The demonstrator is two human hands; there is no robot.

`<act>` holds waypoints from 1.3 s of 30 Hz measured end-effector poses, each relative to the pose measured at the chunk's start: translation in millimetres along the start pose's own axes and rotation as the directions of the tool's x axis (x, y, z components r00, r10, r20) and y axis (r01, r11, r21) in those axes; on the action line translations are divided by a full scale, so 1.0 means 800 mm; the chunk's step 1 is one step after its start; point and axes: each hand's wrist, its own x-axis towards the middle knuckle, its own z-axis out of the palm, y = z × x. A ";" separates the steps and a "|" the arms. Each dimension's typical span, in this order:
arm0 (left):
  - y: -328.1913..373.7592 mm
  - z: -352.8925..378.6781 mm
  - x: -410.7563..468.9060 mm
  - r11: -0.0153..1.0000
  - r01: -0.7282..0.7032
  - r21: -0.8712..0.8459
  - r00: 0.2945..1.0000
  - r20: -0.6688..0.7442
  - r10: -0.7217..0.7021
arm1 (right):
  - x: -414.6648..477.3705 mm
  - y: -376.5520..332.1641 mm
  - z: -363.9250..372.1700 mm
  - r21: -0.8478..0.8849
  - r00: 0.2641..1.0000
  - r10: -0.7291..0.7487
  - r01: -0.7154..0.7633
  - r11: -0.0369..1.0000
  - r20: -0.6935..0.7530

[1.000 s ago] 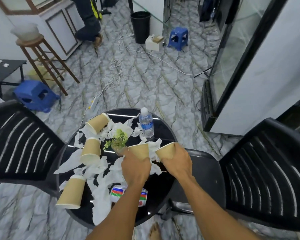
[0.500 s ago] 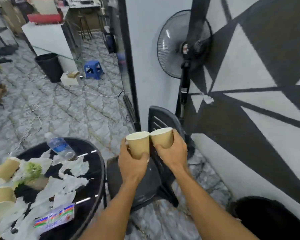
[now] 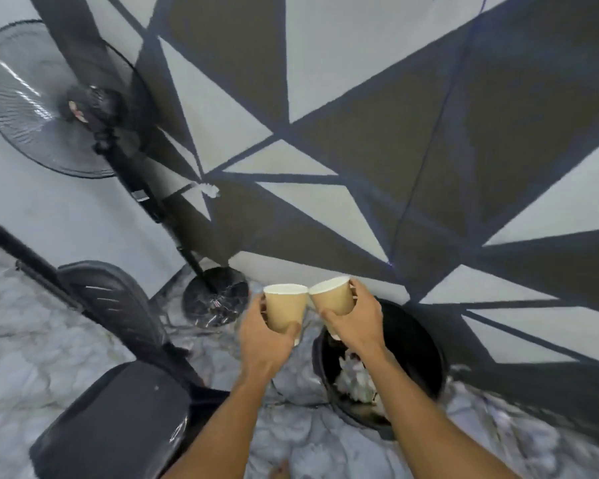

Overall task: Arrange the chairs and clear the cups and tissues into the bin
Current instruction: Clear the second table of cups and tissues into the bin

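Our left hand (image 3: 267, 340) is curled round one paper cup (image 3: 286, 309), and our right hand (image 3: 357, 323) is curled round the other cup (image 3: 332, 297). The bin (image 3: 412, 344) is under our right hand, so we should move the left hand over it too, then let both cups drop.

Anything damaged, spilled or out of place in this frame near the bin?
A ragged white patch on the dark-and-white geometric wall, beside the black fan pole, looks like chipped paint. Otherwise fine: the left hand holds one tan paper cup, the right hand a second tan paper cup, by the round black bin.
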 end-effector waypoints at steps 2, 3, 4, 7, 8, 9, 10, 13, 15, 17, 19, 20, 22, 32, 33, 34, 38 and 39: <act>0.003 0.038 0.007 0.999 -0.001 0.035 0.994 0.107 -0.003 | 0.010 0.027 -0.028 -0.041 0.998 0.059 -0.060 0.997 -0.037; 0.004 0.056 0.011 0.999 -0.003 0.048 0.988 0.157 -0.005 | 0.015 0.039 -0.040 -0.056 0.995 0.083 -0.086 0.995 -0.054; 0.003 0.074 0.016 0.998 -0.007 0.065 0.980 0.200 -0.007 | 0.020 0.051 -0.051 -0.065 0.992 0.109 -0.113 0.991 -0.070; 0.003 0.119 0.033 0.992 -0.045 0.116 0.950 0.313 0.007 | 0.036 0.079 -0.074 -0.069 0.974 0.192 -0.201 0.977 -0.119; 0.006 0.130 0.038 0.989 -0.065 0.134 0.938 0.345 0.015 | 0.043 0.089 -0.079 -0.077 0.967 0.218 -0.229 0.970 -0.130; 0.007 0.140 0.043 0.984 -0.084 0.154 0.925 0.379 0.019 | 0.050 0.100 -0.083 -0.083 0.961 0.240 -0.253 0.964 -0.138; 0.006 0.151 0.048 0.979 -0.098 0.180 0.909 0.417 0.015 | 0.058 0.111 -0.085 -0.088 0.952 0.269 -0.283 0.955 -0.145; -0.004 0.175 0.058 0.953 -0.153 0.260 0.861 0.508 -0.001 | 0.078 0.143 -0.086 -0.117 0.937 0.316 -0.334 0.935 -0.153; -0.016 0.191 0.066 0.933 -0.180 0.312 0.835 0.551 -0.023 | 0.093 0.159 -0.085 -0.143 0.932 0.339 -0.355 0.924 -0.129; -0.022 0.209 0.070 0.920 -0.194 0.340 0.809 0.587 -0.046 | 0.112 0.179 -0.082 -0.172 0.932 0.349 -0.361 0.917 -0.097; -0.021 0.225 0.073 0.906 -0.223 0.360 0.778 0.626 -0.058 | 0.134 0.198 -0.080 -0.187 0.927 0.365 -0.374 0.908 -0.081; -0.021 0.235 0.075 0.893 -0.242 0.379 0.762 0.644 -0.066 | 0.147 0.207 -0.080 -0.195 0.926 0.372 -0.378 0.905 -0.070; -0.022 0.252 0.076 0.872 -0.261 0.413 0.738 0.668 -0.096 | 0.173 0.222 -0.078 -0.226 0.929 0.369 -0.366 0.903 -0.030; -0.035 0.326 0.069 0.782 -0.436 0.445 0.582 0.803 -0.133 | 0.247 0.270 -0.090 -0.290 0.945 0.316 -0.280 0.915 0.083; -0.033 0.329 0.067 0.781 -0.427 0.455 0.587 0.797 -0.143 | 0.246 0.273 -0.093 -0.290 0.946 0.311 -0.274 0.917 0.090; -0.030 0.332 0.066 0.781 -0.417 0.464 0.596 0.789 -0.151 | 0.245 0.275 -0.096 -0.291 0.943 0.315 -0.273 0.917 0.108; -0.015 0.339 0.067 0.799 -0.371 0.473 0.651 0.746 -0.140 | 0.244 0.278 -0.104 -0.312 0.922 0.339 -0.272 0.910 0.187; -0.012 0.338 0.069 0.803 -0.359 0.476 0.665 0.734 -0.137 | 0.244 0.277 -0.105 -0.305 0.919 0.340 -0.272 0.913 0.199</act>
